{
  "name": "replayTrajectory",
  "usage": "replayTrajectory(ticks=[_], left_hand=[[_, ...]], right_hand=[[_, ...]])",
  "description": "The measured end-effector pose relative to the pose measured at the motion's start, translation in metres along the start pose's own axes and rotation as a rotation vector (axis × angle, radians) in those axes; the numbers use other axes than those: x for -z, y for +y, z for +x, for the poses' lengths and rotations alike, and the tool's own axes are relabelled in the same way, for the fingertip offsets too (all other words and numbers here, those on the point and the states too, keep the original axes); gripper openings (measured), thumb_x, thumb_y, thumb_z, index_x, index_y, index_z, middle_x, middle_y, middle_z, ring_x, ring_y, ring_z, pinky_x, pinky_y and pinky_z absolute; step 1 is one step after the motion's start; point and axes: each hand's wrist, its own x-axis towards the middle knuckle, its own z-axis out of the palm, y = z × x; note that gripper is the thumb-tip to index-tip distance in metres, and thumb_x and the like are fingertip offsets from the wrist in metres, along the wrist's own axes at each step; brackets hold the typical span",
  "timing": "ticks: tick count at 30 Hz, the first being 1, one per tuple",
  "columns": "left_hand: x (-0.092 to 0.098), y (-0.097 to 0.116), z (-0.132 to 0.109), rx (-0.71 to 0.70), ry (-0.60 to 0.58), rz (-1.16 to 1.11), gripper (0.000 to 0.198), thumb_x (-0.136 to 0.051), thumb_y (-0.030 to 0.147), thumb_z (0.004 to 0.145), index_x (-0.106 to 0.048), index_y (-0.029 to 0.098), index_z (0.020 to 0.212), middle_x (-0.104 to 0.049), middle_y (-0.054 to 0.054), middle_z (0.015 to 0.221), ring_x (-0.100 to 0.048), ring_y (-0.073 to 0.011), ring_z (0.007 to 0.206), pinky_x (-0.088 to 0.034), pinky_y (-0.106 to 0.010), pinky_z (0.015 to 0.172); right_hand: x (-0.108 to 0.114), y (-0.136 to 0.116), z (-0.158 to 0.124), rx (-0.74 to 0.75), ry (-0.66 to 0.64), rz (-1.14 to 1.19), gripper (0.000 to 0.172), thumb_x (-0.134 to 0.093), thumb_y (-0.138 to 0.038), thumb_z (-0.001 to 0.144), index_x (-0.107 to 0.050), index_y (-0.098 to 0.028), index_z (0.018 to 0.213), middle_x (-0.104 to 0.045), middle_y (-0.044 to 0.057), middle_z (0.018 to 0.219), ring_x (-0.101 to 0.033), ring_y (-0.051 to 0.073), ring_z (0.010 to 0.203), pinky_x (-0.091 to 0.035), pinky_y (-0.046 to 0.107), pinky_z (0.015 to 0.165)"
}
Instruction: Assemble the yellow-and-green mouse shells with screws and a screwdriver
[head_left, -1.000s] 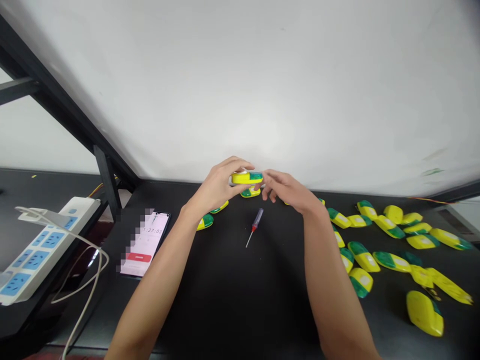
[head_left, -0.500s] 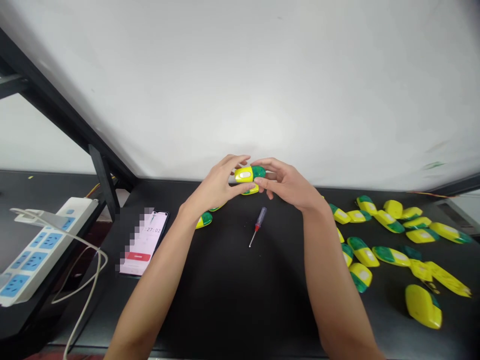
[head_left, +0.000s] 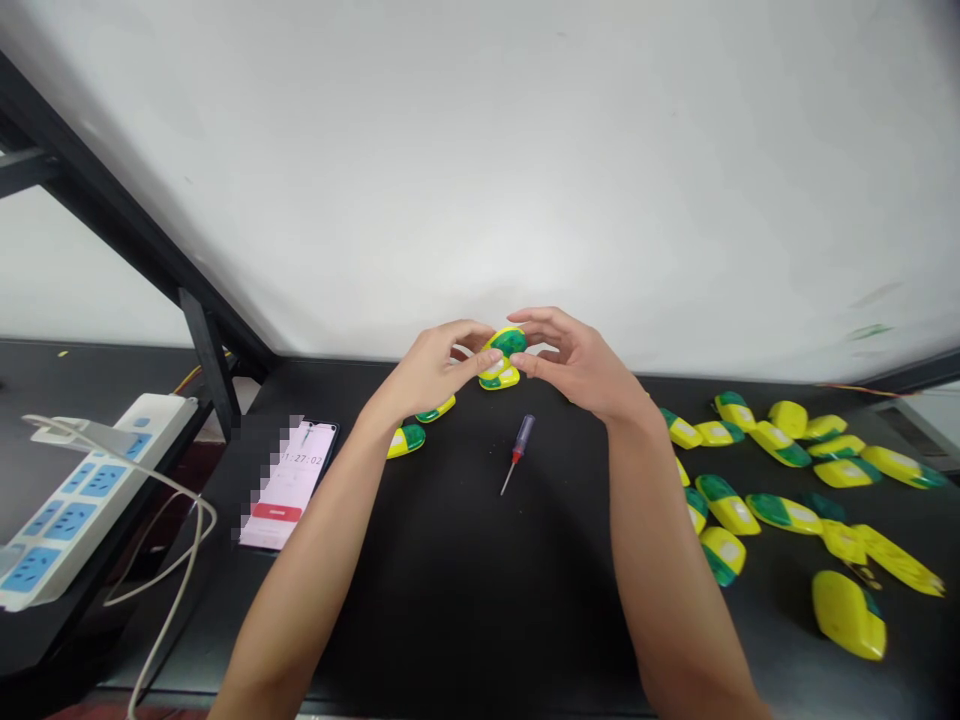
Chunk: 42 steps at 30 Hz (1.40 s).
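Note:
My left hand (head_left: 444,368) grips a rounded yellow-and-green plastic device (head_left: 509,343) over the back of the black table, its thumb on the near side. The device's green end points up and away, tilted. My right hand (head_left: 571,362) is curled round its right side, thumb tip against the edge; its other fingers are partly hidden behind. Just below lies a second such device (head_left: 501,379). A screwdriver (head_left: 519,448) with a clear purplish handle and a red collar rests on the table nearer to me, touched by neither hand.
Several like devices (head_left: 784,512) lie scattered on the right, one with its casing apart. Two more (head_left: 406,440) sit beside my left forearm. A phone (head_left: 289,490) and a white power strip (head_left: 97,500) with a cable are on the left. A white wall (head_left: 510,180) stands behind.
The held device has turned from lying sideways to having its green end up and away. Both hands have shifted their fingers around it. The screwdriver stays put.

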Motion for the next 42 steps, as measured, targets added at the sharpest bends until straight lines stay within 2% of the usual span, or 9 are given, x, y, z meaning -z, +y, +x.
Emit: replayTrajectory(ticks=[4, 8, 14, 20, 25, 30, 33, 36, 42], left_hand=[[-0.001, 0.001, 0.000, 0.003, 0.040, -0.006, 0.029, -0.069, 0.041, 0.096, -0.076, 0.019, 0.112, -0.079, -0.008, 0.114, -0.073, -0.0210, 0.102, -0.058, -0.035, 0.089], [-0.002, 0.002, 0.001, 0.013, 0.042, 0.015, 0.027, -0.069, 0.041, 0.096, -0.076, 0.019, 0.110, -0.080, -0.008, 0.112, -0.073, -0.0211, 0.101, -0.058, -0.035, 0.088], [-0.007, 0.004, 0.003, 0.029, 0.120, 0.000, 0.022, -0.065, 0.035, 0.098, -0.075, 0.018, 0.109, -0.080, -0.008, 0.111, -0.073, -0.0211, 0.100, -0.058, -0.033, 0.086], [-0.017, 0.005, 0.005, 0.037, 0.275, 0.171, 0.013, -0.063, 0.017, 0.093, -0.073, 0.017, 0.102, -0.078, -0.007, 0.102, -0.071, -0.0208, 0.094, -0.056, -0.034, 0.083], [-0.023, 0.004, 0.003, 0.038, 0.355, 0.292, 0.014, -0.060, 0.011, 0.090, -0.071, 0.018, 0.096, -0.077, -0.007, 0.099, -0.070, -0.0221, 0.089, -0.055, -0.037, 0.084], [-0.018, 0.006, 0.004, 0.049, 0.272, 0.150, 0.017, -0.063, 0.019, 0.095, -0.075, 0.017, 0.106, -0.080, -0.008, 0.105, -0.072, -0.0224, 0.096, -0.057, -0.035, 0.086], [-0.013, 0.006, 0.005, 0.047, 0.191, -0.013, 0.028, -0.065, 0.034, 0.099, -0.075, 0.015, 0.117, -0.079, -0.012, 0.118, -0.073, -0.0240, 0.108, -0.057, -0.033, 0.088], [-0.010, 0.007, 0.003, 0.047, 0.155, -0.092, 0.038, -0.067, 0.039, 0.099, -0.073, 0.013, 0.126, -0.077, -0.015, 0.127, -0.072, -0.0255, 0.116, -0.057, -0.033, 0.091], [-0.008, 0.004, 0.003, 0.029, 0.165, -0.149, 0.036, -0.069, 0.039, 0.097, -0.074, 0.013, 0.121, -0.078, -0.014, 0.125, -0.073, -0.0252, 0.111, -0.057, -0.035, 0.092]], right_hand=[[-0.003, 0.000, 0.002, 0.030, 0.043, 0.054, 0.046, -0.084, -0.046, 0.082, -0.068, -0.024, 0.119, -0.078, 0.006, 0.112, -0.072, 0.024, 0.111, -0.061, 0.041, 0.091], [-0.007, 0.001, 0.004, 0.032, 0.057, 0.061, 0.043, -0.084, -0.049, 0.081, -0.069, -0.025, 0.114, -0.078, 0.006, 0.117, -0.072, 0.025, 0.116, -0.061, 0.045, 0.099], [-0.014, 0.003, 0.007, 0.068, 0.095, 0.092, 0.045, -0.086, -0.050, 0.079, -0.068, -0.027, 0.114, -0.079, 0.005, 0.116, -0.074, 0.025, 0.112, -0.063, 0.044, 0.096], [-0.031, 0.005, 0.012, 0.124, 0.212, -0.005, 0.030, -0.072, -0.036, 0.086, -0.064, -0.025, 0.112, -0.077, 0.006, 0.114, -0.073, 0.024, 0.110, -0.061, 0.043, 0.095], [-0.042, 0.002, 0.011, 0.189, 0.277, -0.104, 0.026, -0.059, -0.026, 0.088, -0.062, -0.026, 0.113, -0.077, 0.006, 0.111, -0.072, 0.023, 0.107, -0.060, 0.043, 0.097], [-0.035, 0.005, 0.011, 0.163, 0.269, -0.090, 0.026, -0.065, -0.034, 0.089, -0.063, -0.026, 0.115, -0.077, 0.007, 0.114, -0.073, 0.024, 0.106, -0.060, 0.043, 0.095], [-0.027, 0.009, 0.012, 0.159, 0.242, -0.038, 0.037, -0.072, -0.048, 0.090, -0.063, -0.025, 0.118, -0.077, 0.008, 0.118, -0.074, 0.025, 0.107, -0.060, 0.044, 0.097], [-0.021, 0.010, 0.012, 0.172, 0.213, -0.025, 0.046, -0.074, -0.059, 0.090, -0.064, -0.026, 0.121, -0.077, 0.008, 0.122, -0.074, 0.025, 0.112, -0.060, 0.045, 0.099], [-0.019, 0.006, 0.010, 0.153, 0.175, 0.034, 0.053, -0.080, -0.062, 0.086, -0.065, -0.028, 0.124, -0.075, 0.008, 0.129, -0.072, 0.027, 0.117, -0.060, 0.048, 0.104]])
